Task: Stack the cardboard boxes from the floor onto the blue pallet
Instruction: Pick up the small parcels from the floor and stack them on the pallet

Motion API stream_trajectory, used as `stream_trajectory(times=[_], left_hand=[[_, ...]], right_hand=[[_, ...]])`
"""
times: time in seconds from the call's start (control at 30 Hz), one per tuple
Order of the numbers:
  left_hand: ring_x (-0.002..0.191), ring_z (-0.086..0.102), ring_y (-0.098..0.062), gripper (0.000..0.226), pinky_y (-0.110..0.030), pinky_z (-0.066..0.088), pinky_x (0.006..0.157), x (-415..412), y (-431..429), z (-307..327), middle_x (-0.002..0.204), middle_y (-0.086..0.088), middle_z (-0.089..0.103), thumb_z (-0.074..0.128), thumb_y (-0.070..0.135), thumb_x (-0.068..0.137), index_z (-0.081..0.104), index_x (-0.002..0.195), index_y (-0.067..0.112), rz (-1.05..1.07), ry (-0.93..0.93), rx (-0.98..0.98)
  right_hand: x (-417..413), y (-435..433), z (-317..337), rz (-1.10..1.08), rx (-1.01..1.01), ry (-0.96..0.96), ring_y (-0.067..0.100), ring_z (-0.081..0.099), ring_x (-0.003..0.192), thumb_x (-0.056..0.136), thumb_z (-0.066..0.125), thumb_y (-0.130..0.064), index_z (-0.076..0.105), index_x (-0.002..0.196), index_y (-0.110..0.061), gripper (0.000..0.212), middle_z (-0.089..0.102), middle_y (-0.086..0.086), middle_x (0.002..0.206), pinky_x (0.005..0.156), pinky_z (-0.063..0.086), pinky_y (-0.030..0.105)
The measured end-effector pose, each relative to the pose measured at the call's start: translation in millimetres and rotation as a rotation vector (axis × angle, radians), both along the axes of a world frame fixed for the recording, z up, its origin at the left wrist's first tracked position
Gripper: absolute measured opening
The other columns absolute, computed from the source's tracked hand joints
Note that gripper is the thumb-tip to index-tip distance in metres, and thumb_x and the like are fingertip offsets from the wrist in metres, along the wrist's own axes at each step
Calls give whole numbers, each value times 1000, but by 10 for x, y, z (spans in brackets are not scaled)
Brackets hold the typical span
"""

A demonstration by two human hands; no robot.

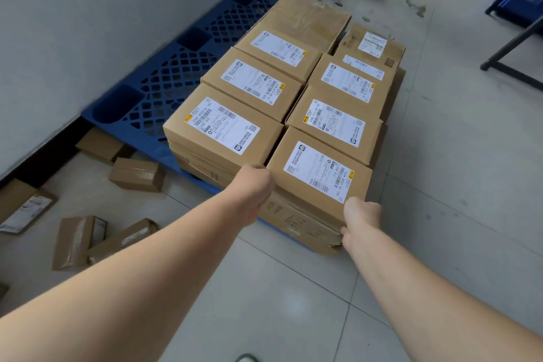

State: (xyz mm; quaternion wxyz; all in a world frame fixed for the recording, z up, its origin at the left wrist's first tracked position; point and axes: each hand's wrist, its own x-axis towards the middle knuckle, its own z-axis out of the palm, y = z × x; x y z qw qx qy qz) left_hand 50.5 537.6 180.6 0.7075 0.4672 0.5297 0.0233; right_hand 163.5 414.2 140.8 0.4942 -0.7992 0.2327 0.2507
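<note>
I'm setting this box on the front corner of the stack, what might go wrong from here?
The front box, gripped by the left hand and right hand, rests on a bottom box with a crumpled corner; it may sag or tip. That bottom box seems to overhang the blue pallet, so the column could lean outward. Small boxes on the floor at left could trip you.

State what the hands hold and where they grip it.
Both grip the nearest top box: left hand at its near-left corner, right hand at its near-right corner.
</note>
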Motion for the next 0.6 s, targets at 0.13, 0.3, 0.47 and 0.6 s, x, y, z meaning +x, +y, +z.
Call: stream_trajectory(times=[0.13,0.3,0.47,0.6], left_hand=[[55,16,-16,36,-25,19,50,33,-23,-8,42,4,21,24,-17,75,28,54,12,71,-23,-42],[55,22,-15,31,-22,33,60,27,21,-44,46,3,30,28,-15,79,36,62,10,94,4,-87],[73,36,-19,24,-31,30,73,-63,123,-5,74,-6,33,34,-11,80,41,70,10,71,2,-130],[63,33,-15,29,-32,30,76,-232,302,63,75,-5,37,35,-11,82,41,66,14,111,11,-108]], right_hand=[[21,-35,-2,8,-1,8,24,42,101,90,36,-1,38,136,-7,46,49,6,125,99,40,43],[30,19,57,55,-43,-14,26,41,95,90,34,-1,40,134,-5,45,52,7,122,84,34,34],[-70,256,221,139,-87,-125,29,50,118,87,36,-4,36,138,-13,52,48,6,137,98,42,40],[-270,531,374,223,-48,-178,27,57,110,82,36,-11,44,130,-20,50,54,2,129,92,49,41]])
